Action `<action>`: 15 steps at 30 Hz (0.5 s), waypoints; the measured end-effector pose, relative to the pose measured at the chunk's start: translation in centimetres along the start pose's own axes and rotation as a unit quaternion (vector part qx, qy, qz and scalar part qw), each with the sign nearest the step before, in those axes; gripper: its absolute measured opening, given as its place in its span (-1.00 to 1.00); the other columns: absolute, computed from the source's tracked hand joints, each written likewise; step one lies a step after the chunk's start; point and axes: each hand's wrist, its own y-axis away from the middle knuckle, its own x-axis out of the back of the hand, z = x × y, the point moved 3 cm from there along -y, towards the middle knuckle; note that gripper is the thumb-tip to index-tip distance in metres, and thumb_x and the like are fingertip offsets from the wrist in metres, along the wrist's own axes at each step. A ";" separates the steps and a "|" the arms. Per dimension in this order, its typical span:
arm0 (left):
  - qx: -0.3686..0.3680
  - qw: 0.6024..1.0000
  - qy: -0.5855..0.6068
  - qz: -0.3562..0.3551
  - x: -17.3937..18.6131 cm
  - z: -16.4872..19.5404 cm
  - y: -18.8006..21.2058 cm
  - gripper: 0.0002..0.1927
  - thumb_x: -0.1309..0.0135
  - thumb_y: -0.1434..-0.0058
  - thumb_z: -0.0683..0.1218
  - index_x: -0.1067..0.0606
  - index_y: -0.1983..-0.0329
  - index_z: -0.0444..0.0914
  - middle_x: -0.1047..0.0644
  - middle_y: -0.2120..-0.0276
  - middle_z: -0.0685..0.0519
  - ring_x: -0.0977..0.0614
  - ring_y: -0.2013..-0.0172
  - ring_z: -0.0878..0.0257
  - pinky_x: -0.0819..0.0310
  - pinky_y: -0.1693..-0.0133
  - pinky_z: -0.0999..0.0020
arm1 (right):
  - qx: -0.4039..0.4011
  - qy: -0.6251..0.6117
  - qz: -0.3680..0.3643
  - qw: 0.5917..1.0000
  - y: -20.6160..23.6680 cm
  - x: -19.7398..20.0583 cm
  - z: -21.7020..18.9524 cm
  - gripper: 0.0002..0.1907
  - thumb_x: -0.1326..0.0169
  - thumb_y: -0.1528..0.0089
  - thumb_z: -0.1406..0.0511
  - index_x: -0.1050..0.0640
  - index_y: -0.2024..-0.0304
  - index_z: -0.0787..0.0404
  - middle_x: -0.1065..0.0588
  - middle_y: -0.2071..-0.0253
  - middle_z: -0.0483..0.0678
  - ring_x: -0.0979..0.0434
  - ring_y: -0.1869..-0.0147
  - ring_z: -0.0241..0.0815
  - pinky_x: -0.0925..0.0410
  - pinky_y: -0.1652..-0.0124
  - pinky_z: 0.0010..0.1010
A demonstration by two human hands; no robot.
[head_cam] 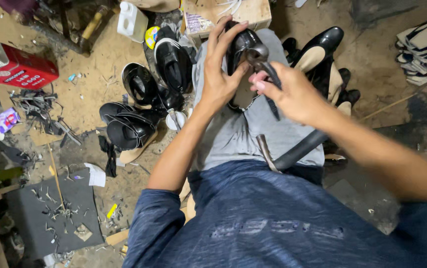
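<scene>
Much of the black shoe was hidden behind the two hands, so only its glossy upper and part of its pale sole showed; the tool's working end was blurred and hard to make out. The person's lower body was covered by a blue shirt and grey trousers, and a dark handle lay across the lap, its far end cut off from sight.

The floor was dusty brown board littered with scraps, nails and offcuts. A heap of finished black shoes lay to the left, a red box further off, a white bottle near the top, and a stack of soles at the right edge.

The left hand was closed around the shoe, fingers curled over its top, holding it above the knee. The right hand was clenched on dark pincers, whose head touched the shoe.
</scene>
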 end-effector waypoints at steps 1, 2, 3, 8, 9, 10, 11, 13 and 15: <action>-0.005 1.000 -0.001 0.000 0.0 0.3 0.2 -0.24 -0.32 -0.08 -0.31 -0.42 -0.37 -0.06 -0.26 -0.45 -0.05 -0.32 -0.45 -0.02 -0.22 -0.46 0.15 | -0.028 0.003 -0.034 0.999 0.0 0.9 -1.0 -0.78 -0.05 -0.39 0.28 -0.49 0.01 0.31 -0.57 0.10 -0.04 -0.61 -0.01 -0.19 -0.43 -0.01 -0.35; -0.012 1.000 -0.001 -0.002 -0.2 0.6 0.4 -0.23 -0.32 -0.08 -0.31 -0.42 -0.37 -0.06 -0.25 -0.43 -0.06 -0.30 -0.45 -0.03 -0.22 -0.46 0.16 | -0.055 0.006 -0.066 0.996 -0.4 2.0 -2.2 -0.77 -0.05 -0.38 0.27 -0.53 0.00 0.29 -0.59 0.10 -0.06 -0.59 -0.01 -0.22 -0.42 -0.01 -0.36; -0.018 1.000 0.000 -0.004 -0.3 0.8 0.5 -0.23 -0.32 -0.07 -0.32 -0.42 -0.37 -0.06 -0.25 -0.41 -0.06 -0.28 -0.46 -0.04 -0.21 -0.47 0.16 | -0.083 0.009 -0.098 0.992 -0.4 3.0 -3.5 -0.75 -0.06 -0.37 0.25 -0.57 -0.01 0.27 -0.60 0.10 -0.08 -0.57 -0.01 -0.24 -0.40 -0.01 -0.38; -0.024 1.000 0.002 -0.004 -0.4 0.1 0.8 -0.25 -0.39 -0.11 -0.27 -0.43 -0.37 -0.05 -0.24 -0.42 -0.03 -0.29 -0.46 -0.01 -0.21 -0.47 0.18 | -0.234 0.146 0.013 0.961 0.3 1.4 -5.8 -0.78 -0.07 -0.38 0.25 -0.47 0.08 0.30 -0.52 0.39 0.10 -0.57 0.40 -0.07 -0.39 0.37 -0.26; -0.015 1.000 0.002 -0.003 -0.3 -0.3 0.9 -0.25 -0.39 -0.10 -0.27 -0.43 -0.37 -0.05 -0.25 -0.42 -0.04 -0.30 -0.46 -0.01 -0.21 -0.47 0.18 | -0.215 0.169 0.057 0.960 0.4 -0.1 -5.2 -0.77 -0.07 -0.40 0.24 -0.45 0.11 0.31 -0.51 0.45 0.11 -0.54 0.45 -0.09 -0.37 0.37 -0.29; -0.014 1.000 -0.003 -0.002 -0.3 -0.8 0.8 -0.25 -0.38 -0.10 -0.28 -0.43 -0.36 -0.05 -0.25 -0.43 -0.04 -0.29 -0.46 -0.02 -0.21 -0.46 0.18 | -0.031 0.189 0.135 0.972 -0.4 -2.2 -5.2 -0.79 -0.05 -0.44 0.29 -0.42 0.07 0.36 -0.50 0.35 0.10 -0.54 0.30 -0.06 -0.39 0.25 -0.27; -0.014 1.000 -0.007 -0.002 -0.3 -1.2 0.6 -0.25 -0.37 -0.10 -0.29 -0.43 -0.36 -0.05 -0.25 -0.45 -0.04 -0.29 -0.46 -0.03 -0.21 -0.46 0.19 | 0.158 0.198 0.200 0.946 -0.5 -3.5 -5.1 -0.81 -0.03 -0.49 0.34 -0.39 0.03 0.40 -0.48 0.26 0.09 -0.54 0.15 -0.02 -0.41 0.14 -0.25; -0.004 1.000 0.002 -0.018 -0.1 -2.2 0.6 -0.23 -0.34 -0.10 -0.30 -0.40 -0.39 -0.05 -0.26 -0.47 -0.04 -0.29 -0.46 -0.03 -0.19 -0.48 0.18 | 0.026 0.073 0.182 0.980 -1.1 -4.4 -2.0 -0.83 -0.02 -0.43 0.34 -0.39 0.09 0.36 -0.50 0.29 0.04 -0.57 0.26 -0.12 -0.46 0.23 -0.33; -0.004 0.999 0.029 -0.043 0.4 -3.3 0.2 -0.18 -0.31 -0.12 -0.32 -0.35 -0.44 -0.07 -0.25 -0.47 -0.04 -0.28 -0.47 -0.01 -0.16 -0.53 0.14 | -0.040 -0.011 0.126 0.991 -0.8 -4.6 -0.4 -0.87 -0.03 -0.40 0.35 -0.40 0.13 0.33 -0.53 0.31 0.00 -0.60 0.27 -0.17 -0.47 0.22 -0.37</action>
